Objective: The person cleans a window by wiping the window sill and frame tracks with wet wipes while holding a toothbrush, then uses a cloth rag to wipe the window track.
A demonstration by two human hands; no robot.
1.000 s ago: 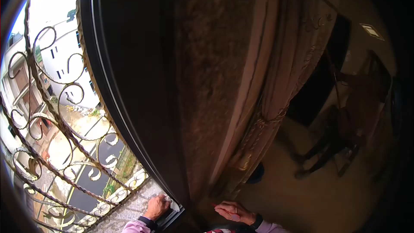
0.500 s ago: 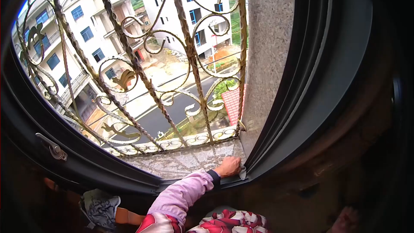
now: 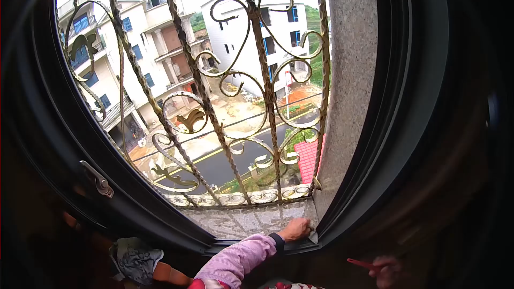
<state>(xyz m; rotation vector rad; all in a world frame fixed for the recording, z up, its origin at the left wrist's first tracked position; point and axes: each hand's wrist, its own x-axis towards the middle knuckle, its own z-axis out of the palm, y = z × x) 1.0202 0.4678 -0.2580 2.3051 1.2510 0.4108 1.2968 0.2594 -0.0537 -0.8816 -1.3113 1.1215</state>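
My left hand [image 3: 296,230], in a pink sleeve with a dark cuff, is at the right corner of the window sill [image 3: 230,222]. Its fingers are closed on a grey cloth [image 3: 314,235], which hangs against the black window frame [image 3: 300,248]. In the dim lower right, my right hand [image 3: 386,272] is closed round a slim red handle [image 3: 361,263] that points left. What kind of tool it belongs to cannot be made out.
A twisted metal window grille [image 3: 267,96] with scrolls stands beyond the sill. On the left sash is a metal latch handle [image 3: 97,179]. A grey patterned cloth [image 3: 136,262] lies at lower left beside an orange-brown shape [image 3: 171,275]. Outside are buildings and a road.
The view has shifted, so the window sits lower and further right. My left hand stays at the sill corner with the cloth. My right hand has come further into view, showing the red handle.
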